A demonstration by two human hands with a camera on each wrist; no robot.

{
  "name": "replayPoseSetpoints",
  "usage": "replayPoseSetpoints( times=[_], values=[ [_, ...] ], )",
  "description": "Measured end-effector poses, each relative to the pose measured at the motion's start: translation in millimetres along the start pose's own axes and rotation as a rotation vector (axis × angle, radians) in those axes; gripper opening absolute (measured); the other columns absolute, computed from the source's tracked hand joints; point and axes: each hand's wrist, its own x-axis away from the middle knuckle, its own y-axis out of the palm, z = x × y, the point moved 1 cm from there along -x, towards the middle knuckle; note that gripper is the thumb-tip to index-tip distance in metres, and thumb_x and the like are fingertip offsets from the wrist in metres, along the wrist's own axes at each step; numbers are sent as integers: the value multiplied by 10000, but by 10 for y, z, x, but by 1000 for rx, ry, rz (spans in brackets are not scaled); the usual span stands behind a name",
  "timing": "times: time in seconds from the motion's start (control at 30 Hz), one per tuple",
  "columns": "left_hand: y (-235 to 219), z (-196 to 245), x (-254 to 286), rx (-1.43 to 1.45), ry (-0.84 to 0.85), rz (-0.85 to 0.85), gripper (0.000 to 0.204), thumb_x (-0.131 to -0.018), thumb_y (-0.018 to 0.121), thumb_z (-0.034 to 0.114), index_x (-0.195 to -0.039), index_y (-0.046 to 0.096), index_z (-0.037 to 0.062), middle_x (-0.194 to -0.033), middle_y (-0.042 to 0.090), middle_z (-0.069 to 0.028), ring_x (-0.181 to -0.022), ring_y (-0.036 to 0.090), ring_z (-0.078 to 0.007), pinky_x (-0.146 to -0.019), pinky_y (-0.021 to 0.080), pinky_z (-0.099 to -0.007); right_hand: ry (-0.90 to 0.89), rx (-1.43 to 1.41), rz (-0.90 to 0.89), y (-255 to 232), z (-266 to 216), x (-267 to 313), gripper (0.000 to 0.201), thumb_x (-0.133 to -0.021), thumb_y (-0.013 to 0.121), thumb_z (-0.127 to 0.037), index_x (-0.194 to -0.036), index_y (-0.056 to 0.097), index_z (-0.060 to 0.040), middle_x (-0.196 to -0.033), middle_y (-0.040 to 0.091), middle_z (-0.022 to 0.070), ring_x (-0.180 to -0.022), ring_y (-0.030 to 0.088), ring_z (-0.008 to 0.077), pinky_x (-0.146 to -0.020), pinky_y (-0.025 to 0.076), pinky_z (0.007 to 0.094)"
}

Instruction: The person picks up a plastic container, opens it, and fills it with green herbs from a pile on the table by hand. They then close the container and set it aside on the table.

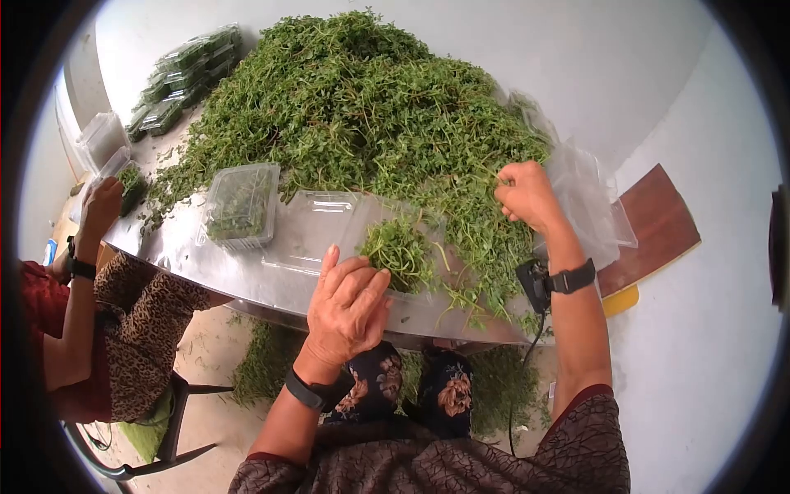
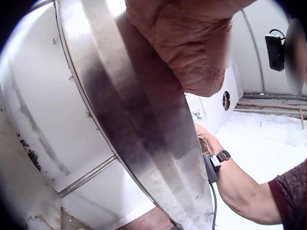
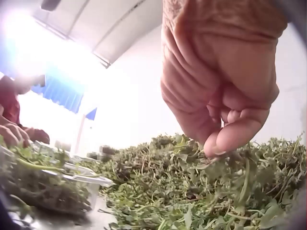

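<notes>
Left hand [image 1: 347,306] flat, fingers straight, pressing herbs [image 1: 401,251] in open clear box [image 1: 329,222]. Right hand [image 1: 527,194] at 2 o'clock, curled, pinching sprigs from herb pile [image 1: 362,107] on tabletop [image 1: 177,247].

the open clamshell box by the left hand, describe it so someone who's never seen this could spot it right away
Start at the big heap of green herbs on the metal table. At its near edge, just beyond the left hand, lies the clear clamshell box. Unlike the closed, filled box on its left, it lies open, with a loose tuft of herbs in one half.
</notes>
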Motion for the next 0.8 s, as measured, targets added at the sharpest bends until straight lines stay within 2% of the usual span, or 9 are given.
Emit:
replayPoseSetpoints(
  times=[0.03, 0.13, 0.2, 0.27, 0.37, 0.47, 0.6, 0.7, 0.8],
  values=[
    [5, -5, 1, 2, 1, 4, 416, -601, 697, 38, -1012, 638, 67, -938, 574, -58, -993, 581, -249, -1071, 334, -507, 13, -3, -52, -22, 49, 57, 77, -743, 565, 9, -789, 623, 30, -570, 581, 101, -476, 567, 138, -414, 430, 309],
    [7, -8, 4, 8, 3, 1, 417, -597, 697, 36, -1009, 637, 64, -937, 575, -59, -998, 576, -254, -1070, 337, -511, 31, -34, -124, -30, 182, 239, 168, -749, 595, -16, -902, 628, 45, -594, 591, 106, -460, 560, 140, -389, 414, 300],
    [9, -13, 5, 9, 5, -4, 418, -595, 697, 35, -1007, 637, 63, -936, 575, -60, -1000, 573, -256, -1070, 338, -513, 96, -36, -194, -40, 271, 274, 299, -754, 659, -64, -1022, 614, 60, -662, 613, 122, -546, 600, 174, -475, 470, 328],
    [14, -16, 6, 11, 8, 7, 415, -592, 696, 35, -1002, 636, 60, -934, 574, -61, -1002, 569, -259, -1070, 338, -517, -35, 227, -85, -30, 318, 341, 467, -739, 730, -161, -1132, 592, 51, -737, 623, 135, -693, 630, 222, -628, 507, 351],
    [12, -11, -1, 11, 8, 6, 410, -592, 695, 34, -998, 638, 58, -929, 574, -62, -999, 570, -261, -1070, 339, -516, -37, 340, -37, -77, 70, 498, 622, -706, 774, -255, -1213, 558, 34, -816, 639, 153, -835, 635, 272, -767, 496, 372],
    [14, -10, -2, 16, 8, 9, 408, -589, 697, 32, -992, 641, 57, -927, 576, -66, -995, 571, -263, -1069, 338, -519, -88, 378, -50, 31, 97, 491, 692, -690, 777, -300, -1255, 535, 19, -849, 647, 172, -857, 642, 300, -778, 495, 395],
    [21, -26, 12, 37, -14, 8, 412, -587, 685, 28, -996, 657, 69, -922, 591, -64, -998, 573, -282, -1077, 311, -530, -122, 464, -75, 200, 118, 479, 609, -716, 753, -301, -1201, 570, 19, -869, 660, 180, -884, 638, 337, -814, 487, 422],
    [16, -22, -3, 56, 8, 15, 403, -589, 694, 28, -988, 657, 71, -923, 594, -62, -992, 577, -272, -1072, 318, -525, -285, 569, -70, 302, 266, 403, 466, -711, 739, -241, -1087, 631, 12, -884, 659, 230, -872, 638, 368, -778, 496, 424],
    [7, -14, -16, 43, 12, 29, 387, -599, 710, 35, -980, 648, 61, -922, 584, -46, -977, 581, -233, -1085, 329, -477, -323, 661, -27, 345, 364, 356, 320, -717, 706, -189, -962, 667, 13, -773, 653, 231, -757, 636, 396, -711, 510, 435]
  ],
)
